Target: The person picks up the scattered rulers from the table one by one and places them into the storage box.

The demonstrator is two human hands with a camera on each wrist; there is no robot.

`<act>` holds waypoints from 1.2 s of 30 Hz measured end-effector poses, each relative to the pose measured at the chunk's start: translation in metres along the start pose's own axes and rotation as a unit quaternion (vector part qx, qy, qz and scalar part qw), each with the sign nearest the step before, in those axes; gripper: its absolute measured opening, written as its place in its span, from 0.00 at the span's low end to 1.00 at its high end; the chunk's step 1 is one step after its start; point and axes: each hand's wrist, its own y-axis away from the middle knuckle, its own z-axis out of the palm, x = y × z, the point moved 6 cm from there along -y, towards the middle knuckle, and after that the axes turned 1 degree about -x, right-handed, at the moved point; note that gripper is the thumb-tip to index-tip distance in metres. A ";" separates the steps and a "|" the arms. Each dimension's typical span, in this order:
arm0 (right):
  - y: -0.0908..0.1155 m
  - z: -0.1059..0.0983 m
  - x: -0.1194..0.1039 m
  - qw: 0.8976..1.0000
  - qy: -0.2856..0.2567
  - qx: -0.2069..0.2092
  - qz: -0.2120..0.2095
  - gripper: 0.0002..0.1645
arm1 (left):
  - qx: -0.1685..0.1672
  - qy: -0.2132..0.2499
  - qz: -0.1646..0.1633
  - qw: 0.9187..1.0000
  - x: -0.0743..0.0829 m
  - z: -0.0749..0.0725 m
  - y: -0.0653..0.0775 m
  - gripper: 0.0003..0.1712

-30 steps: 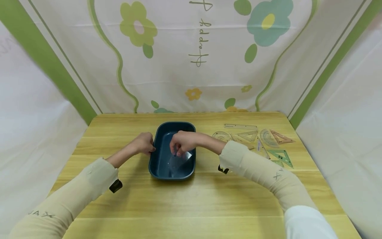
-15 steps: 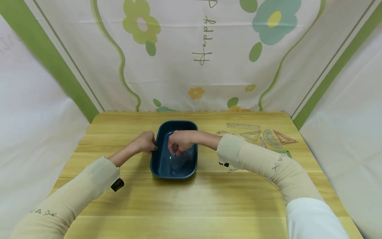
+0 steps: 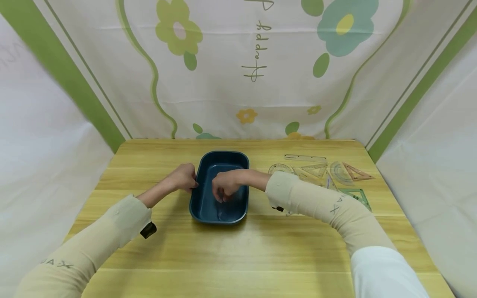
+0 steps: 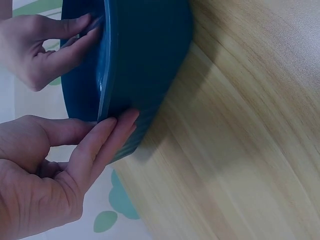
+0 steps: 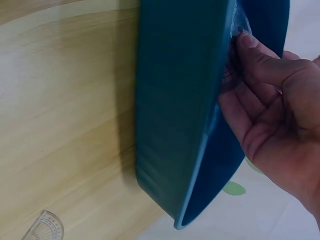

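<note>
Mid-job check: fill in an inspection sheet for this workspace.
Surface: wooden table, pale planked grain.
Job's things: blue bin, upright; clear plastic piece, shape partly hidden.
Clutter: ruler, protractors, orange set square and green set square, right of the bin; the right sleeve covers some.
Hands: left hand grips the bin's left rim; right hand pinches the clear piece at the bin.
Cables: nothing seen.
Surroundings: floral cloth behind the table; white cloth at both sides.

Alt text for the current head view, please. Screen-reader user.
A person's left hand grips the side of a dark blue tray; the right hand is inside it, pinching a barely visible clear piece. To the right on the wooden table lie a ruler, set squares and protractors.
</note>
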 end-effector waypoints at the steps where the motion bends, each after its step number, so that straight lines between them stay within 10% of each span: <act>1: -0.001 0.002 0.001 1.000 0.006 -0.002 0.001 0.12 | 0.001 -0.001 0.001 1.000 0.001 0.000 0.000 0.20; 22: 0.001 0.013 0.005 0.996 0.082 0.002 0.031 0.13 | -0.001 -0.008 0.001 1.000 0.004 0.005 0.000 0.29; 36: 0.041 -0.004 -0.005 0.997 0.041 0.069 -0.014 0.15 | -0.001 -0.012 -0.004 1.000 0.004 0.002 0.000 0.25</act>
